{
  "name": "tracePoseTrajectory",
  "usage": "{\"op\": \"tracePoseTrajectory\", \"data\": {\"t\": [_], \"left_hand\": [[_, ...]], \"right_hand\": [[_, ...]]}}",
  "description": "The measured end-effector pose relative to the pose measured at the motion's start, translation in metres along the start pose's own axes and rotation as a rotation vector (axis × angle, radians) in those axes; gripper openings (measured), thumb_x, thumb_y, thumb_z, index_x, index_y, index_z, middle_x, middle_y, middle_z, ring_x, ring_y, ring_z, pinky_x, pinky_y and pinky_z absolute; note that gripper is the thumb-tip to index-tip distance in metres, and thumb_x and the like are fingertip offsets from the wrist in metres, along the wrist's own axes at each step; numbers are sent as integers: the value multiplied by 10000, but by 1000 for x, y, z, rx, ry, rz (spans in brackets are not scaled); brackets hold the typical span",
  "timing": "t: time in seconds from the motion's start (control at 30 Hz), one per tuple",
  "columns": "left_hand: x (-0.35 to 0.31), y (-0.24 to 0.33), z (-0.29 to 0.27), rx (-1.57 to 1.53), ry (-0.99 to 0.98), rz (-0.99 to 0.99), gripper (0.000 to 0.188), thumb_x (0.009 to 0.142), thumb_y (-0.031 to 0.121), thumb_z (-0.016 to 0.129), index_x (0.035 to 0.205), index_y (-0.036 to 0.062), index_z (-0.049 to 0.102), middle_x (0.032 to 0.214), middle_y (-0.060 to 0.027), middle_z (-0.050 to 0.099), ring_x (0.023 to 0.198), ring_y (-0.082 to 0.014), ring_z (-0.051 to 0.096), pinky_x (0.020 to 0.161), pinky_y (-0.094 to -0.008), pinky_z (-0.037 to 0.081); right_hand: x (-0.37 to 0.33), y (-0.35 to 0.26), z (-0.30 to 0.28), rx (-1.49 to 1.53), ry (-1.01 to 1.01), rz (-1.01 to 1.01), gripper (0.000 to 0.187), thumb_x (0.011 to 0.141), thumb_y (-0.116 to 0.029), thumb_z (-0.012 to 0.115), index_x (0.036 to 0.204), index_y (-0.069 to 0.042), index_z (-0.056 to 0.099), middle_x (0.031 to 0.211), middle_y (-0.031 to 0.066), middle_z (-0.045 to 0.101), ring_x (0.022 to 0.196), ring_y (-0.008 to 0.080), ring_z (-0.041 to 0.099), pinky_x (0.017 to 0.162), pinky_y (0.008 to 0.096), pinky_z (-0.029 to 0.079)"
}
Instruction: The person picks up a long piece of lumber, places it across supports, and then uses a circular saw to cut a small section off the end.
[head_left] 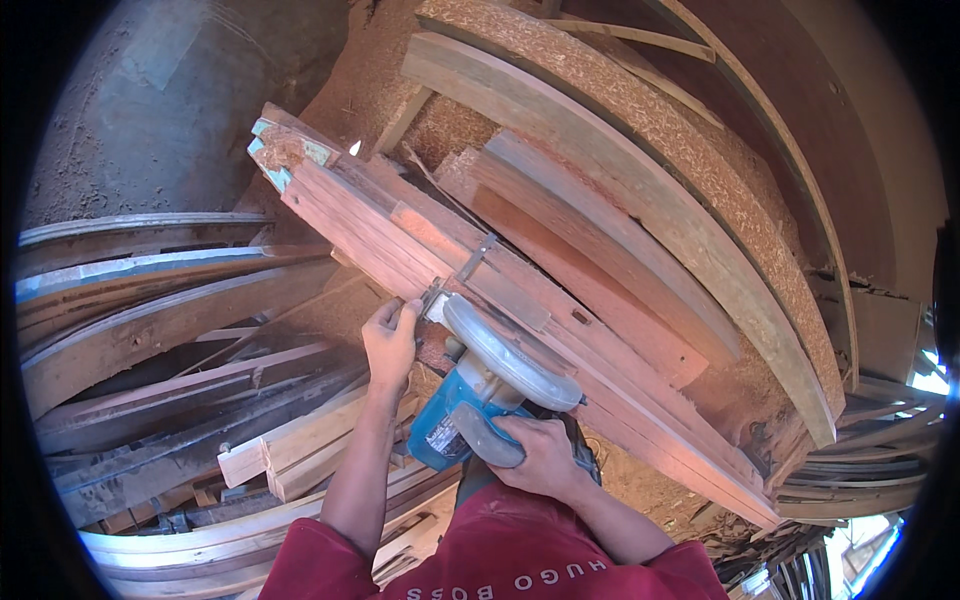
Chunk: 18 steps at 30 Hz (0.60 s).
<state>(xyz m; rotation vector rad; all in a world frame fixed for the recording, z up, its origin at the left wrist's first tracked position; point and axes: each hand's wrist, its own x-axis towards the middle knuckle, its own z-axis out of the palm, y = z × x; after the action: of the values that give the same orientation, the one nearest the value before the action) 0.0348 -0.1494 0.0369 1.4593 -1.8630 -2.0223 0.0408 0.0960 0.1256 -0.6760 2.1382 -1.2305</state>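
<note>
Circular saw (480, 395), with a blue body and a grey blade guard, is held by the right hand (540, 455), whose fingers are closed around the grey handle at the rear of the tool. The saw is placed on the near edge of a long reddish plank (420, 235), about at the middle of the picture, and its guard is pointed up and to the left. The left hand (392, 340) is laid just beside the front of the saw; its fingers are bent and pressed on the edge of the plank, and the fingertips are seen close to the metal base of the tool. Both forearms are coming from the lower edge, out of red sleeves (320, 560). The plank is lying slanted, from the upper left to the lower right, and its far end, at the upper left, is marked with light blue paint. A thin metal bar (476, 258) is seen across the plank, just above the saw. More planks (640, 200) are stacked beside it on the right, and they are covered with sawdust. On the left, under the plank, a heap of other boards (170, 320) is spread, and short pale pieces of wood (300, 445) are lying near the left forearm.
</note>
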Motion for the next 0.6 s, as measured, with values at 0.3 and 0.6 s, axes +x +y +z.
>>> {"op": "tracePoseTrajectory", "data": {"t": [0.3, 0.6], "left_hand": [[11, 3, -6, -10, 8, 38, 395, 920, 193, 689, 1101, -153, 630, 933, -101, 683, 788, -103, 601, 656, -242, 474], [21, 7, -15, 12, 2, -2, 469, 913, 203, 698, 1179, -171, 599, 961, -120, 687, 804, -109, 604, 660, -246, 476]], "right_hand": [[10, -3, 5, 2, 2, 2, 460, 686, -218, 828, 1082, -34, 686, 1030, 141, 731, 856, 305, 721, 733, 387, 580], [20, -7, 11, -1, -5, 3, 462, 685, -220, 827, 1086, -36, 689, 1021, 138, 732, 850, 307, 720, 731, 391, 577]]}}
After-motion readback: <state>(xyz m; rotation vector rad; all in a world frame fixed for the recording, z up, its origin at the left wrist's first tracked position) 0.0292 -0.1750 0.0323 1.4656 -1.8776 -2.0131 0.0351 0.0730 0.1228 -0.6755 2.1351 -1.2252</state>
